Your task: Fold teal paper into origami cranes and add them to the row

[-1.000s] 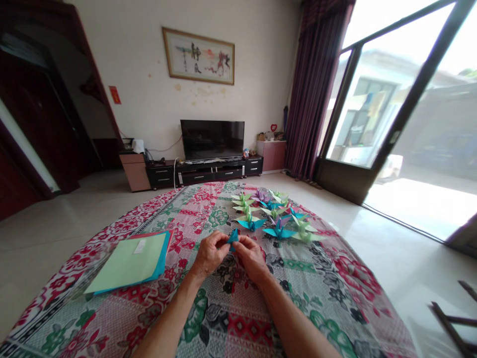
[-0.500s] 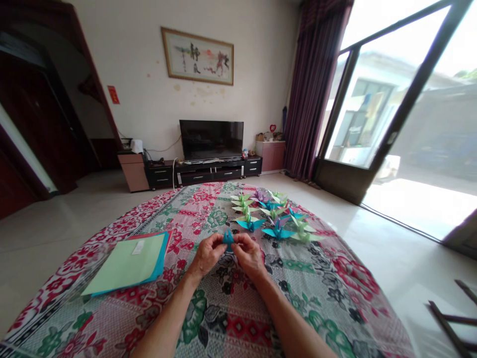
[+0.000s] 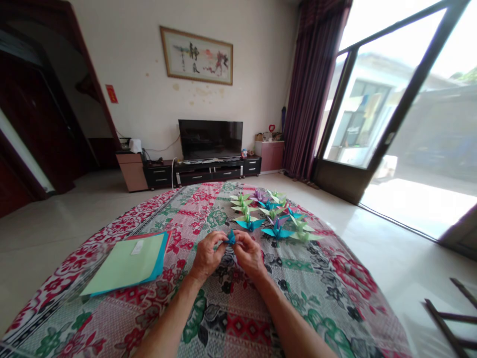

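Between my two hands is a small folded piece of blue origami paper (image 3: 231,237), held just above the patterned tablecloth. My left hand (image 3: 207,253) pinches its left side between thumb and fingers. On the other side, my right hand (image 3: 249,253) grips the right edge the same way. My fingertips cover part of the folds. Just beyond my right hand stand several finished paper cranes in green, blue and purple, the nearest being a blue crane (image 3: 251,224) and another blue crane (image 3: 278,229).
A stack of coloured paper (image 3: 122,263), green on top, lies left of my hands with a small white slip (image 3: 137,247) on it. The floral tablecloth (image 3: 246,330) covers a round table. A dark wooden stool or chair frame (image 3: 445,323) stands on the floor at right.
The blue folded paper has turned and tilted a little to the right between my fingers. My left fingers have shifted their hold. The cranes and paper stack stay in place.
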Motion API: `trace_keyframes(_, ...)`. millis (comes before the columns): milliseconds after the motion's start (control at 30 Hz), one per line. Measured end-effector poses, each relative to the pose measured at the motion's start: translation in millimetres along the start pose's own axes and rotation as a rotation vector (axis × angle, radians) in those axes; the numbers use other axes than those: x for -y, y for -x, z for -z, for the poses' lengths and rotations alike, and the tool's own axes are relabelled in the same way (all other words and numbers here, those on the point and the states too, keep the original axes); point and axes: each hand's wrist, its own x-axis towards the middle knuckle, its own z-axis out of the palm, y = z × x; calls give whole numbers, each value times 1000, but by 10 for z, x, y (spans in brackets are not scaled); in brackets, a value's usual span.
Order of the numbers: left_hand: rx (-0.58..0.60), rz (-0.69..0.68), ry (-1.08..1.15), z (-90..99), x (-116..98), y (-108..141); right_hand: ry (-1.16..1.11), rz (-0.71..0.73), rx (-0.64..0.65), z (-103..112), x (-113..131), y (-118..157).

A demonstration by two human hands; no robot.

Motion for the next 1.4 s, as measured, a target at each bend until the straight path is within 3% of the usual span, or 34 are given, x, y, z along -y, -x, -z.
trace_keyframes(133,-66,-187,-205,-31,-14,8,19,44,-19,15,-22,-5)
trace_keyframes(300,-93,-224,-238,-56,-17,30,78,79,-50,28,-34,-22)
trace_keyframes(567,-45,-79,-98,-39,-129,28,-47,-54,-21,32,46,-19)
trace_keyframes(867,-7,-27,-73,-60,-149,36,-151,-264,-84,48,163,-12)
trace_keyframes(1067,30,17,-42,-75,-221,36,-235,-331,-18,81,133,4)
trace_keyframes(1400,55,247,237,-87,-175,48,-379,-353,24,91,88,9)
